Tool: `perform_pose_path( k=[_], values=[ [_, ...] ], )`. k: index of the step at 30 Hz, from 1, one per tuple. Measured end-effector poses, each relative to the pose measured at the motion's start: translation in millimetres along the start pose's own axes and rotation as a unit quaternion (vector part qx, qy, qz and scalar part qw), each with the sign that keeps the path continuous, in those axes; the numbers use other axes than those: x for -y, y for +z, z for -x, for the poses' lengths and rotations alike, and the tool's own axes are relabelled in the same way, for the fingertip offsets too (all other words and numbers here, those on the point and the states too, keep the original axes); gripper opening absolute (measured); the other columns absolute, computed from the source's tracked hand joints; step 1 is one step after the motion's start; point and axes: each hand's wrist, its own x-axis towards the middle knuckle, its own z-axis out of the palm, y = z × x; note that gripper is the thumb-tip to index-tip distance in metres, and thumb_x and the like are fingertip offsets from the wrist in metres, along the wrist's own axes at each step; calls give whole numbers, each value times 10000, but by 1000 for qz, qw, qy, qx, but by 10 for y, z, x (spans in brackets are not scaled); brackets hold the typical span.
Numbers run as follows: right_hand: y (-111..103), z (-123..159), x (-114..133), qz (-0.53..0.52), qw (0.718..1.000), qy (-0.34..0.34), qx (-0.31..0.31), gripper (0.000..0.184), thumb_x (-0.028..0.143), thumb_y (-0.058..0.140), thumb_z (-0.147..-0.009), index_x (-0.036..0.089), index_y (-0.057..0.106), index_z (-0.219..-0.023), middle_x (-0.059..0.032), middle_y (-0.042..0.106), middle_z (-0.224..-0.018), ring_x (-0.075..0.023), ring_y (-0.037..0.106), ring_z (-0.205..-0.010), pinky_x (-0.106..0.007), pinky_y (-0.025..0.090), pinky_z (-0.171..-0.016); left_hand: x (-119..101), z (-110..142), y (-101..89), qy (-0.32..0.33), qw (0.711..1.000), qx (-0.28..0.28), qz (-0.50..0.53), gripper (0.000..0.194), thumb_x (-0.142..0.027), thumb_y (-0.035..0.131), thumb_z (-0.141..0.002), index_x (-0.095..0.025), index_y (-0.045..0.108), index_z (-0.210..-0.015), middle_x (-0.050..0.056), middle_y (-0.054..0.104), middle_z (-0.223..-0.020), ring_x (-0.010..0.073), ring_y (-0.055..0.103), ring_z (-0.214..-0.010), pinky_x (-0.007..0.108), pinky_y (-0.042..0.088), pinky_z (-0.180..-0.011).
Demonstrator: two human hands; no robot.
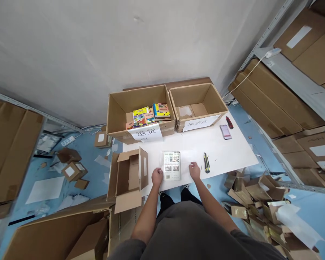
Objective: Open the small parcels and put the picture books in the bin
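A book (172, 166), its printed cover with small pictures and a barcode facing up, lies on the white table in front of me. Thin clear plastic film seems to surround it and stretch out toward the right. At the film's left edge, beside the book's lower left, my left hand (157, 177) is closed. My right hand (194, 170) pinches at the film's right side, apart from the book. To the right of that hand lies a black and yellow utility knife (206, 163). An opened cardboard box (143, 168) stands just left of my left hand.
Behind the book stand a large carton (113, 112) containing several colourful books and a second carton (219, 104) with a paper label. A red-black tool (229, 122) and a blurred phone-like object (225, 132) lie at right. Discarded boxes (260, 198) cover the floor; shelves flank both sides.
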Motion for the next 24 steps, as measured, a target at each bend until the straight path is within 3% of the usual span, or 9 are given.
perform_pose_path(
  k=[2, 4, 8, 12, 15, 18, 21, 24],
  values=[
    [161, 15, 115, -55, 993, 9, 100, 370, 356, 592, -822, 229, 682, -1157, -61, 731, -978, -276, 685, -1007, -360, 502, -907, -25, 28, 61, -22, 998, 46, 22, 288, -232, 689, -803, -174, 693, -1085, 113, 723, -1059, 282, 671, -1045, 362, 471, -945],
    [341, -3, 193, -84, 985, 29, 148, 370, 348, 656, -751, 237, 698, -1102, -44, 734, -927, -275, 694, -964, -361, 507, -879, -28, 13, 120, -31, 997, 64, 35, 342, -232, 749, -744, -154, 705, -1074, 122, 742, -1054, 283, 688, -1037, 365, 482, -947],
    [601, -90, 242, -103, 981, 60, 154, 388, 334, 740, -637, 233, 683, -1008, -25, 718, -858, -272, 692, -897, -354, 503, -822, 0, -107, 172, -56, 991, 97, 77, 446, -250, 829, -648, -154, 717, -1068, 116, 764, -1032, 292, 709, -1029, 374, 509, -933],
    [608, -145, 248, -130, 978, 87, 139, 402, 346, 771, -579, 238, 626, -938, 4, 686, -811, -261, 681, -871, -339, 502, -772, -12, -192, 183, -73, 981, 129, 127, 431, -236, 836, -619, -169, 711, -1026, 82, 768, -971, 280, 724, -991, 368, 537, -906],
    [481, -126, 321, -154, 974, 94, 139, 407, 359, 780, -561, 241, 578, -894, 12, 672, -788, -242, 671, -825, -322, 500, -722, -81, -134, 149, -71, 973, 146, 164, 432, -238, 819, -641, -179, 688, -1048, 73, 767, -989, 267, 724, -1008, 365, 548, -906],
    [234, -60, 517, -196, 967, 83, 143, 452, 354, 803, -547, 245, 554, -908, 14, 674, -807, -222, 664, -825, -305, 492, -721, -222, 32, -15, -57, 957, 178, 223, 519, -304, 804, -702, -196, 639, -1182, 96, 760, -1104, 260, 720, -1034, 372, 562, -881],
    [-157, 65, 855, -291, 939, 24, 183, 520, 339, 849, -550, 256, 566, -979, 22, 686, -858, -215, 676, -871, -294, 492, -750, -440, 252, -346, -5, 913, 244, 326, 670, -408, 814, -749, -237, 554, -1342, 124, 702, -1295, 269, 695, -1122, 386, 565, -883],
    [-597, 261, 1262, -368, 882, -58, 290, 587, 358, 857, -649, 301, 584, -1166, 4, 723, -993, -231, 699, -957, -317, 523, -783, -696, 465, -761, 77, 860, 308, 398, 780, -433, 822, -788, -279, 478, -1470, 136, 600, -1464, 283, 643, -1242, 396, 546, -956]
  ],
)
